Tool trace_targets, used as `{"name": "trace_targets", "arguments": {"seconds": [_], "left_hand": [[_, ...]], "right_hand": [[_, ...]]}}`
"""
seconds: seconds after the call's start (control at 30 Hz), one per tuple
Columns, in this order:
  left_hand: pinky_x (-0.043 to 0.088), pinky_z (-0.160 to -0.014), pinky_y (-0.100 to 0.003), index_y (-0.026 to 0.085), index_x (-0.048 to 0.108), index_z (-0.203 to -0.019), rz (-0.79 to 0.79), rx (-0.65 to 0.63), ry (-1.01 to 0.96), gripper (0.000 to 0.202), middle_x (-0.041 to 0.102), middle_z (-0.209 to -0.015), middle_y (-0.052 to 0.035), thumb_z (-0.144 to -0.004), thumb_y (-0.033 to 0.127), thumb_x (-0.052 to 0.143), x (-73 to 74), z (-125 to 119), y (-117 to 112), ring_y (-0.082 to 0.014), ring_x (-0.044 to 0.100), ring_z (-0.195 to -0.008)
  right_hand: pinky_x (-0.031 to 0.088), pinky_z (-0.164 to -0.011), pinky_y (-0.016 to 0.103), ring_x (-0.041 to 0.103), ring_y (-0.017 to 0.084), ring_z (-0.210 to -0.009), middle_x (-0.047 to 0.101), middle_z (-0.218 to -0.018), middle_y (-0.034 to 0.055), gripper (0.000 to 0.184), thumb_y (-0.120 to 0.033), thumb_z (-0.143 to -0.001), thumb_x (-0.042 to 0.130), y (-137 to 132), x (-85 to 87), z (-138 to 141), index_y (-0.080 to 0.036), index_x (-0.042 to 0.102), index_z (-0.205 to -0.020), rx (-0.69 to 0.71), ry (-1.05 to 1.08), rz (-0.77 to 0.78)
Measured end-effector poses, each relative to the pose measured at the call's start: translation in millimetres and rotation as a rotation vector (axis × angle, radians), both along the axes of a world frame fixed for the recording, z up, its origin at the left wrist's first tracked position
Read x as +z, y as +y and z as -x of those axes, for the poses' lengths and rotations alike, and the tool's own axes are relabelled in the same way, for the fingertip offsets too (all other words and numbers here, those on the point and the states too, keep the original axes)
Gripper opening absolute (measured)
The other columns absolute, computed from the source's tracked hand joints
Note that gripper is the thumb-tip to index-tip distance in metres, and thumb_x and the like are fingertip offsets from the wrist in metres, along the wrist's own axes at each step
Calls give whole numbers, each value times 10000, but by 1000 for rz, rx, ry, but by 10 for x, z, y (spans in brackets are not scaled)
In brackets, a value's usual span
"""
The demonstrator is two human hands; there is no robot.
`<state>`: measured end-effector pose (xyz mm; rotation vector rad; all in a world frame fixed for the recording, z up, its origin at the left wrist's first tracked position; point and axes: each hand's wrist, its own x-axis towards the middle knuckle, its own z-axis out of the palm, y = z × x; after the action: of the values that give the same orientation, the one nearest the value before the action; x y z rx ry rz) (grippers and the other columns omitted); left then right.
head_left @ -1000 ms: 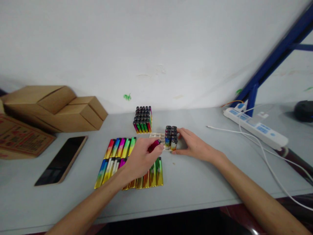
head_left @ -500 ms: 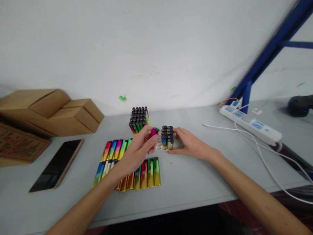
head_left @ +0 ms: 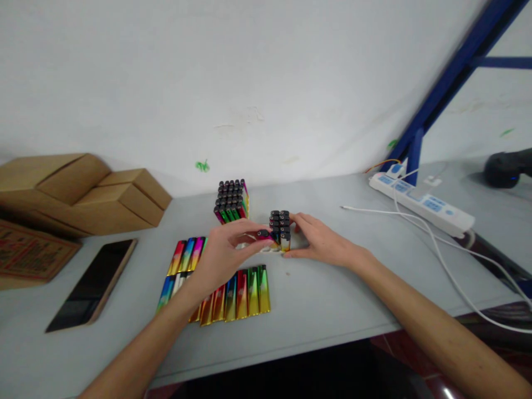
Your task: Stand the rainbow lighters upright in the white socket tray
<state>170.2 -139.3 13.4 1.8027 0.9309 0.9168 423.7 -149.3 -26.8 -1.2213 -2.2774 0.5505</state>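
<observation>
Pinching a magenta lighter (head_left: 263, 234) between thumb and forefinger, the person's left hand (head_left: 224, 245) is over the left part of a pale socketed tray (head_left: 269, 249). Lighter is tilted, black cap up; its lower end is hidden, so can't tell if it's in a socket. Other left fingers mostly hidden, can't tell how they sit.

Right hand (head_left: 319, 239) at the tray's right end: thumb spread wide from the fingers, thumb tip by the near corner, forefinger by the far one. Can't tell how hard they press.

Upright lighters (head_left: 280, 223), black caps up, two columns in the right part of the tray.

Around the tray: block of upright lighters (head_left: 231, 195) behind and left of it. Near row of flat lighters (head_left: 241, 295) in front and left, gold ends toward the person. Far row of flat lighters (head_left: 188, 255) left of it, partly covered by the left hand. Phone (head_left: 92, 285) farther left, screen dark. Cardboard boxes (head_left: 83, 191) far left and behind. Power strip (head_left: 421, 204) well off to the right, white cable (head_left: 446, 266) also right.
</observation>
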Motion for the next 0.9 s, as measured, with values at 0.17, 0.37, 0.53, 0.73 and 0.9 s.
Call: {"name": "trace_targets", "arguments": {"seconds": [0.17, 0.37, 0.53, 0.73, 0.9], "left_hand": [[642, -858, -347, 166, 731, -970, -73, 11, 50, 245, 793, -948, -57, -824, 341, 821, -85, -57, -50, -199, 759, -836], [643, -816, -338, 176, 734, -953, -181, 66, 120, 259, 805, -936, -64, -827, 386, 817, -145, -81, -28, -216, 771, -825], [632, -781, -322, 171, 753, -928, -227, 57, 173, 234, 804, -890, -58, -832, 374, 816, -106, -76, -11, -205, 758, -782], [631, -767, -312, 174, 782, -925, -270, 2, 245, 207, 807, -916, -58, -839, 362, 804, -10, -65, 19, -191, 742, -750], [637, -751, -325, 178, 743, -934, -194, 10, 243, 209, 798, -847, -49, -832, 348, 807, -71, -124, 9, -202, 756, -739]], "right_hand": [[528, -958, 495, 629, 327, -1087, 621, -1258, 179, 804, -488, -813, 827, 10, -17, -3, -156, 460, -1447, -5, -10, 3], [525, -949, 507, 628, 335, -1081, 629, -1246, 177, 793, -489, -810, 826, 14, -22, -2, -165, 474, -1442, -6, -4, -1], [518, -964, 494, 625, 337, -1098, 618, -1260, 183, 803, -512, -820, 815, 18, -25, -2, -151, 458, -1442, -4, -21, -4], [519, -963, 491, 626, 331, -1093, 616, -1262, 177, 797, -506, -821, 813, 21, -37, -12, -165, 458, -1448, -1, -16, 0], [516, -971, 505, 616, 334, -1090, 627, -1235, 167, 817, -497, -808, 828, 23, -43, -9, -172, 449, -1456, -6, -20, 2]]}}
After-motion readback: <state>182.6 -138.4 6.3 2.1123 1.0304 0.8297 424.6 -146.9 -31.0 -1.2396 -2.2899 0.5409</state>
